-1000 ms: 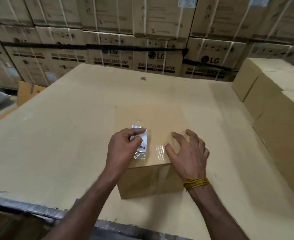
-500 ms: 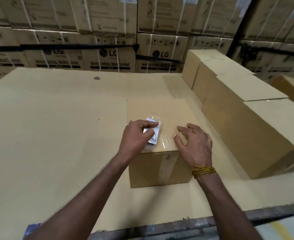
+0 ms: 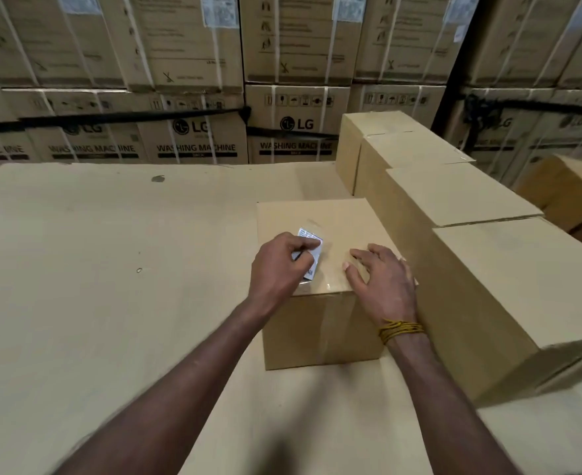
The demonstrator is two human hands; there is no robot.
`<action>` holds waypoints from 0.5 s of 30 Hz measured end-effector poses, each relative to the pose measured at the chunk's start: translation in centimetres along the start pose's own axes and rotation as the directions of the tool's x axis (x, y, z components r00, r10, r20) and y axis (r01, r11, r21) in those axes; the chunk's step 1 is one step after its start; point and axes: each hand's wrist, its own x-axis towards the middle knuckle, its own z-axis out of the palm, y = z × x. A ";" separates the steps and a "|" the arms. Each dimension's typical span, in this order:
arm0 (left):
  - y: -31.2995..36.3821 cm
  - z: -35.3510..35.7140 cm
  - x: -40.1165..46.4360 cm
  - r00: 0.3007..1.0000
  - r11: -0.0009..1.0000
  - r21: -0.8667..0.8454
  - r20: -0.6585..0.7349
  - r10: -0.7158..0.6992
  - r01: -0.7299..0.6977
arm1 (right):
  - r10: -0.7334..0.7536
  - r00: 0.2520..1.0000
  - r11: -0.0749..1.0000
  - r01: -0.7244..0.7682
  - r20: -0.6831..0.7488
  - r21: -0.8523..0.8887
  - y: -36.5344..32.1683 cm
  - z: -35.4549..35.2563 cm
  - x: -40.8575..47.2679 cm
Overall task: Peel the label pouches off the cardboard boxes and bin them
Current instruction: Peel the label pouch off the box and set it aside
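Label pouch (image 3: pixel 311 250) seemingly pinched in left hand (image 3: pixel 277 269) fingers

Left grip (image 3: pixel 281 265) pinched (right (image 3: pixel 380 281) splayed)

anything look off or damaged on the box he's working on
Only the label pouch: it is crumpled and lifted off the top of the small box, pinched by the left hand, as peeling would leave it. The right hand lies flat on the box top. The cardboard shows no tears or dents.

Bare forearms, no sleeves; a yellow thread band (image 3: pixel 401 330) circles the right wrist.
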 end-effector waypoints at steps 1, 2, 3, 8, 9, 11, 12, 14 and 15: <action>0.3 1.1 0.9 1.000 1.000 0.019 -0.005 0.002 -0.002 | -0.006 1.000 1.000 0.006 0.002 0.009 1.0 0.0 1.3; 0.5 2.1 1.8 1.000 0.999 0.036 -0.010 0.005 -0.005 | -0.011 1.000 1.000 0.011 0.000 0.017 1.9 0.1 2.5; 0.7 2.9 2.6 1.000 0.999 0.054 -0.015 0.009 -0.008 | -0.013 1.000 1.000 0.013 -0.003 0.020 2.6 0.1 3.7; 1.5 6.2 6.7 1.000 0.995 0.100 -0.024 0.011 -0.009 | -0.015 0.999 1.000 0.016 -0.036 0.025 5.4 0.8 8.1; 1.5 6.6 7.4 1.000 0.995 0.100 -0.025 0.009 -0.007 | -0.019 0.999 0.999 0.020 -0.044 0.031 5.8 0.9 8.8; 1.5 7.3 8.4 1.000 0.996 0.089 -0.022 0.001 0.001 | -0.023 0.998 0.999 0.025 -0.060 0.044 6.4 1.2 9.9; 1.5 7.6 8.9 1.000 0.996 0.090 -0.017 -0.001 0.002 | -0.023 0.997 0.999 0.026 -0.067 0.047 6.7 1.3 10.4; 1.6 8.2 9.7 1.000 0.996 0.094 -0.003 0.000 0.001 | -0.023 0.998 0.999 0.026 -0.066 0.045 7.2 1.4 11.2; 1.7 8.4 10.0 1.000 0.996 0.088 0.006 0.003 -0.004 | -0.024 0.998 0.999 0.026 -0.063 0.041 7.4 1.3 11.6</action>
